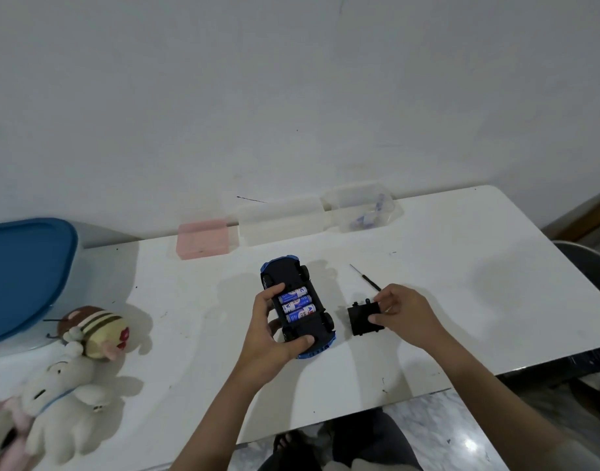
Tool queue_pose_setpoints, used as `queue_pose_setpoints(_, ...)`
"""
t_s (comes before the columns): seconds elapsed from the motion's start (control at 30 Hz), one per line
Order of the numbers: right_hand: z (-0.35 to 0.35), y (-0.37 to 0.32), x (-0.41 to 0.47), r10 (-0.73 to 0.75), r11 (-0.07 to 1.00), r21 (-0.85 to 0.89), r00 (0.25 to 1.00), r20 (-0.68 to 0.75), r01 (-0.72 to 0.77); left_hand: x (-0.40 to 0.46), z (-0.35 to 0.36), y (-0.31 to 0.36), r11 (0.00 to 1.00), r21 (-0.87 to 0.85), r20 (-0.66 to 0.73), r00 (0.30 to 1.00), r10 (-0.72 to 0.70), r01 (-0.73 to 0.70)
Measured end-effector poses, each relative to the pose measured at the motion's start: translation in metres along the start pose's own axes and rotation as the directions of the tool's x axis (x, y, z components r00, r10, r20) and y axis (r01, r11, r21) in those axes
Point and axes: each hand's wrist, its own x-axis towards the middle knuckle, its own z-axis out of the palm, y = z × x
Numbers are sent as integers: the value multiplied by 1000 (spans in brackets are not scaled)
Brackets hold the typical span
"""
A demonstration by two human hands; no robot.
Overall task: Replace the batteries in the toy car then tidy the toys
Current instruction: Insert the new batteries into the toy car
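1. Left hand [269,329] is wrapped round the toy car [297,305], which lies belly-up on the white table [461,283]. Fingers curl over the car's left side, the thumb presses the underside near the end closest to the person. Solid hold, hand well closed around the body.
2. The battery bay is open, with three blue-and-white batteries [298,304] lying side by side in it, right in the middle of the car's underside.
3. Right hand [399,312] is just right of the car, pinching the black battery cover [365,317] between thumb and fingertips. The cover sits near the car but isn't touching it. Can't tell if it's lifted off the table or resting on it.
4. A thin screwdriver [365,277] lies on the table right of the car, past the cover, its handle end going under the right hand's fingers.
5. Beyond the car, against the wall: a pink box [203,239], a clear box [281,219], and another clear tub [363,209] with something bluish inside, too blurry to make out.
6. Far left of the car is a blue bin lid [26,270], with plush toys [74,375] in front of it, well apart from both hands.
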Motion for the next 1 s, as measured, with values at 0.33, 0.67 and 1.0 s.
queue_pose_setpoints(0.33,-13,-63,-13,-127,907,412,989,73,86,0,-15,13,999,46,22,1000,17,-18)
queue_pose_setpoints(0.67,3,-133,-25,-356,824,502,929,102,261,2,-12,43,994,46,100,990,96,-101)
queue_pose_setpoints(1.0,11,-144,-21,-370,844,438,927,56,310,6,-16,54,990,16,102,985,136,-138)
